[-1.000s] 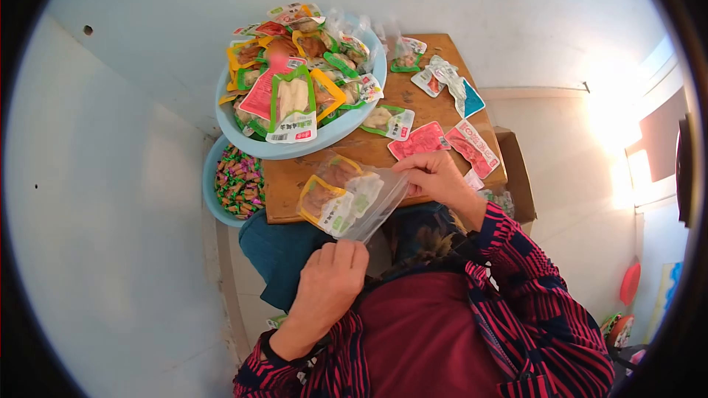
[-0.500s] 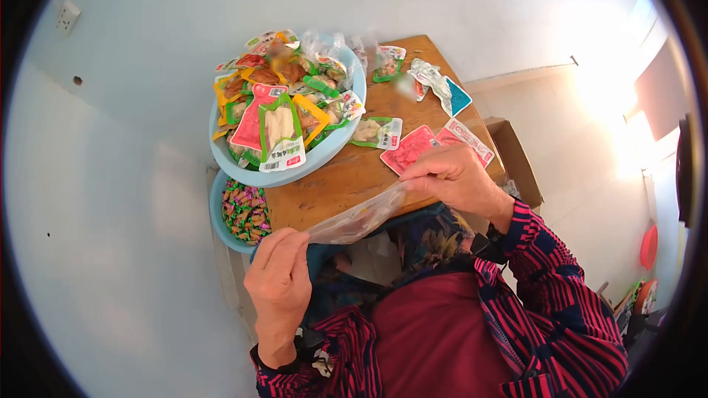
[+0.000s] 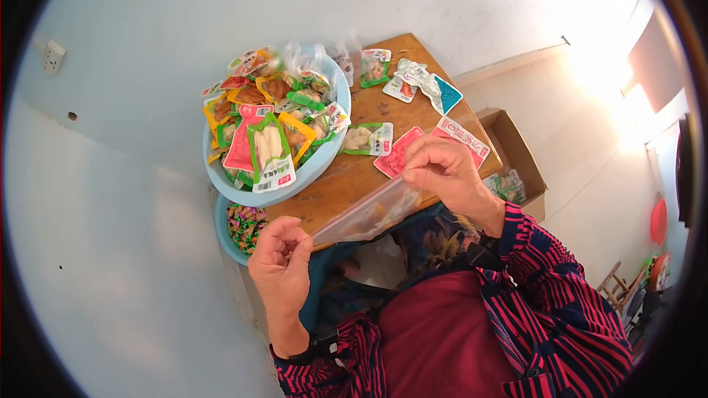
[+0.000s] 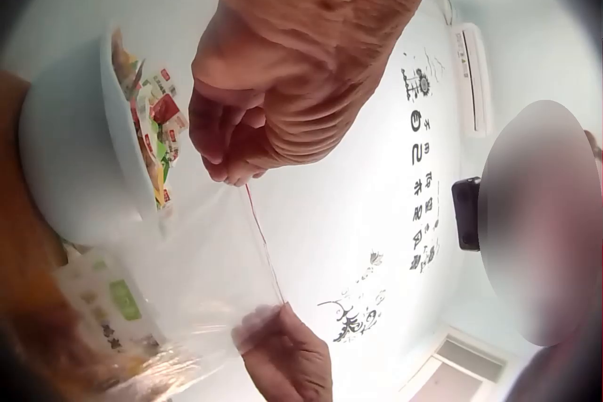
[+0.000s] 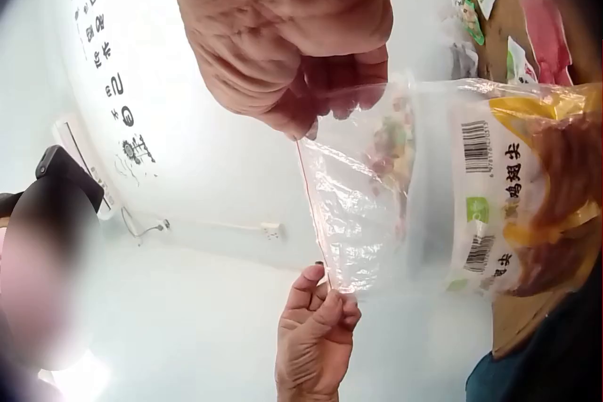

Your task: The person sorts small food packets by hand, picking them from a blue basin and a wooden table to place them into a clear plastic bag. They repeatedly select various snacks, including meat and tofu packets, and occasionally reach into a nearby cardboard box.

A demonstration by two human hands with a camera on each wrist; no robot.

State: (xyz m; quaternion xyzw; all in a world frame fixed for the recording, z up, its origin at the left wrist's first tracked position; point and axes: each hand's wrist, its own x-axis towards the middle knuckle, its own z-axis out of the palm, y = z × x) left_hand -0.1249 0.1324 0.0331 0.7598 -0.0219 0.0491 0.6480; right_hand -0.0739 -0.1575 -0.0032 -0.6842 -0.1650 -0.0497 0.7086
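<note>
A clear zip bag (image 3: 365, 215) is stretched between the two hands above the table's near edge, with a thin red line along its top edge in both wrist views. My left hand (image 3: 280, 269) pinches one top corner between thumb and fingers. At the other top corner, my right hand (image 3: 451, 183) pinches the film the same way. Inside the bag lie yellow-edged snack packets (image 5: 542, 180) with brown contents, plain in the right wrist view. From the head camera the bag is seen nearly edge-on, so its contents are mostly hidden.
A blue basin (image 3: 284, 193) heaped with snack packets stands on the wooden table (image 3: 332, 199). Below it is a smaller basin (image 3: 222, 225) of wrapped sweets. Pink packets (image 3: 397, 153) and a green-edged packet (image 3: 366, 138) lie on the table. A cardboard box (image 3: 516, 144) stands to the right.
My left hand has moved up and left, drawing the bag's mouth out straight between the hands. The bag has turned from lying flat to nearly edge-on. The head view has shifted.
</note>
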